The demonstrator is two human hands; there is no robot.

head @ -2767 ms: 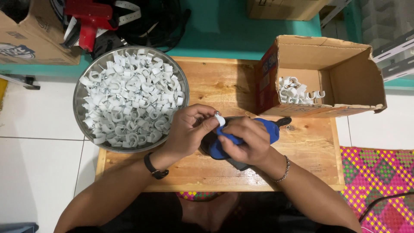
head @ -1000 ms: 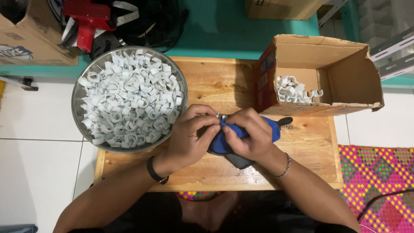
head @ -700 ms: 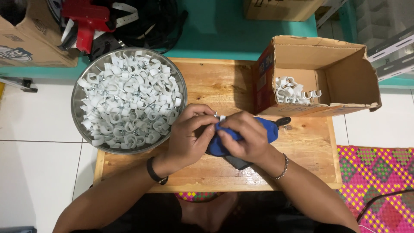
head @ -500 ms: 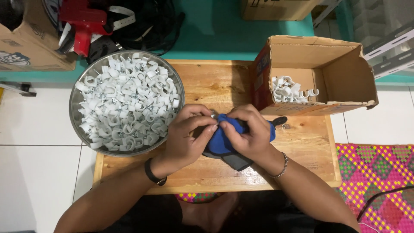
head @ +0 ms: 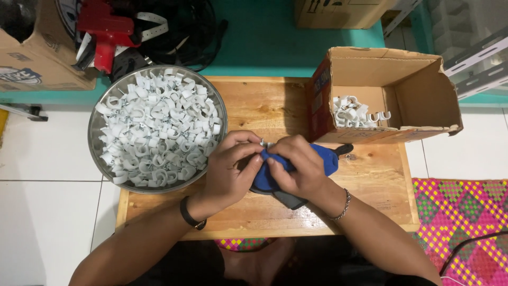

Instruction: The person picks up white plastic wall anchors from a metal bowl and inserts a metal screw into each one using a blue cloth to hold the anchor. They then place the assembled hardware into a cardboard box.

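Head view: the left hand (head: 230, 169) and right hand (head: 299, 167) are both closed around a blue and black hand tool (head: 323, 159) lying on the wooden table (head: 264, 103), fingertips pinched together on a small clip (head: 263, 142) at the tool's upper left edge. Compared with half a second earlier, the hands have barely shifted on the tool. A metal bowl (head: 97, 124) at left is heaped with white cable clips (head: 159, 135); the open cardboard box (head: 418, 90) at right holds a small pile of clips (head: 352, 112).

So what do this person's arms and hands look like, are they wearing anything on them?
Both forearms are bare, with no sleeves showing and no gloves. The left hand has a thin black band around its wrist. The right hand has a slim silver-coloured chain bracelet on its wrist. No rings can be made out.
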